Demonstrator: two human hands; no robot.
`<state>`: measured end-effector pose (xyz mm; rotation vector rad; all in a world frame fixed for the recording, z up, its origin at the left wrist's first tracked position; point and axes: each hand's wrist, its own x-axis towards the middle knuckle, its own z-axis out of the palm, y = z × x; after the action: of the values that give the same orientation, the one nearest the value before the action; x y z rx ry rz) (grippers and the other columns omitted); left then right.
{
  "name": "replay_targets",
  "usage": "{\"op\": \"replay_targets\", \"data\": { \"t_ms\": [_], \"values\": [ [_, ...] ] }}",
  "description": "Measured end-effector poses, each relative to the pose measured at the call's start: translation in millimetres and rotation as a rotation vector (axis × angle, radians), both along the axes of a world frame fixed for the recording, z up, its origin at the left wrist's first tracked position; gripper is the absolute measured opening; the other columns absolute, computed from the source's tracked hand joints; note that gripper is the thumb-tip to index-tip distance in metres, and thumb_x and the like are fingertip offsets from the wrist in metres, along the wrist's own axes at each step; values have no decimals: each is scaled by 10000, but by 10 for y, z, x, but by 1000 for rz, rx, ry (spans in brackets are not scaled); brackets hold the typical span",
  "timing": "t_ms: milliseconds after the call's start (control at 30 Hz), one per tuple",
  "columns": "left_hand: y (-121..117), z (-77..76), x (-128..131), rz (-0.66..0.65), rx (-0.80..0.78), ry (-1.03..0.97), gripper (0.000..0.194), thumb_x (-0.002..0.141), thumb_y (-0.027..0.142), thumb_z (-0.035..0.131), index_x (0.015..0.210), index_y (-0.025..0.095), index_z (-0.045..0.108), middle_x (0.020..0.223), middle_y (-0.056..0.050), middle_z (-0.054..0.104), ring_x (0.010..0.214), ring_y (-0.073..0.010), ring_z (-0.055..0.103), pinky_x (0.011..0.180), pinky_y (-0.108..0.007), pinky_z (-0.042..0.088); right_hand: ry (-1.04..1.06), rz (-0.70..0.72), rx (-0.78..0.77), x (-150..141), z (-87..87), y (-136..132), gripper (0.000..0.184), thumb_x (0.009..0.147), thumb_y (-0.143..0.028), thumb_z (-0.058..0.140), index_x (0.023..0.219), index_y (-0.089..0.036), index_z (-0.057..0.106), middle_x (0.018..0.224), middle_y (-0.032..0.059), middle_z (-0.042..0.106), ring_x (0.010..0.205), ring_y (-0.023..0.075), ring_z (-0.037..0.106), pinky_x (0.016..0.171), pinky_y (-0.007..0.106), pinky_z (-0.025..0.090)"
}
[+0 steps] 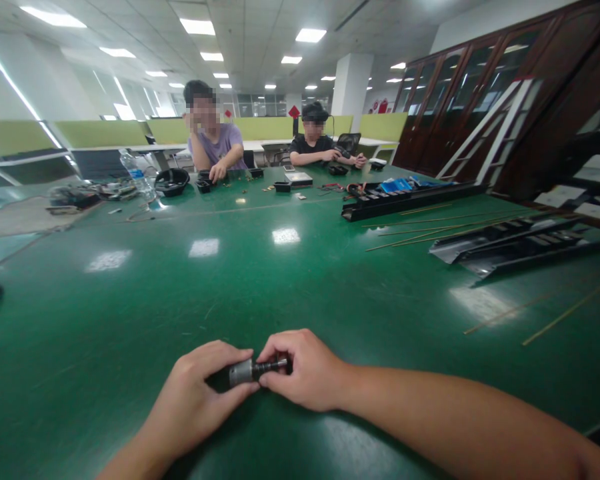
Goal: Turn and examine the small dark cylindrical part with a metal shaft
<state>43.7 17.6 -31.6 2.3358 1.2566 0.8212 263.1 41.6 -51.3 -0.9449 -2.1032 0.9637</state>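
**Well, what's on the feed?**

Both are pinching: my left hand [195,393] and right hand [305,371] have their fingertips closed on a small steel-and-black cylindrical part [245,371], low over the glossy green tabletop [130,300].

**Anything fitted to it?**

Nothing I can see; its dark stepped shaft [273,365] sticks out bare. Well away from my hands lie long black plastic cable chains [410,201] and thin brass rods [570,310].
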Motion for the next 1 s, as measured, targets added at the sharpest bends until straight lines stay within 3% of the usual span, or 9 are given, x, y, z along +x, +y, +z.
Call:
{"op": "replay_targets", "data": {
  "t_ms": [1000],
  "values": [
    [-10,15,-10,11,0,38,237,818,346,741,1038,257,721,901,-21,726,811,-162,676,742,-249,548,14,3,-65,7,-5,4,107,737,-232,720,832,-183,717,675,-27,626,604,111,538,572,213,380]
  ]
}}
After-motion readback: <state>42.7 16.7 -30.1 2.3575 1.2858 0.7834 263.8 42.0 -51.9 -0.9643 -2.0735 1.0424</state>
